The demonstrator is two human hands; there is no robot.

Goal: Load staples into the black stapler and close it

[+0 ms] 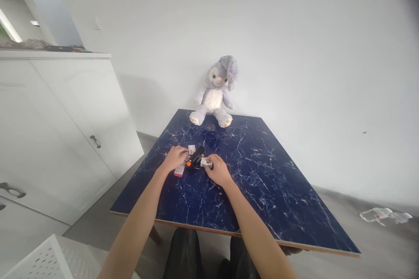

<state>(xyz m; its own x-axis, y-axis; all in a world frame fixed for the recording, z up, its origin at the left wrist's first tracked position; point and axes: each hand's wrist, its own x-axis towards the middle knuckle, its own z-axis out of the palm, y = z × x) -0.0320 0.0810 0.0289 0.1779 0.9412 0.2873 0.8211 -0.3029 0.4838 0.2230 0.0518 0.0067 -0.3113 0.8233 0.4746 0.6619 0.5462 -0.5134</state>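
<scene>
On the blue marbled table (262,174) lies a long black object (196,157) with an orange end, which looks like a stapler. My left hand (175,158) rests at its left, fingers apart, with the fingertips close to its side. Under and beside that hand is a red-and-white box (179,170). A small white box with a red border (191,149) lies just beyond the fingertips. My right hand (218,169) is closed on a small white box (206,162) at the right of the black object. Part of this box is hidden by the fingers.
A grey plush rabbit (214,98) sits at the table's far edge against the white wall. White cabinets (65,139) stand to the left, with a white perforated container (46,261) below them. Clear plastic items (384,215) lie on the floor at right.
</scene>
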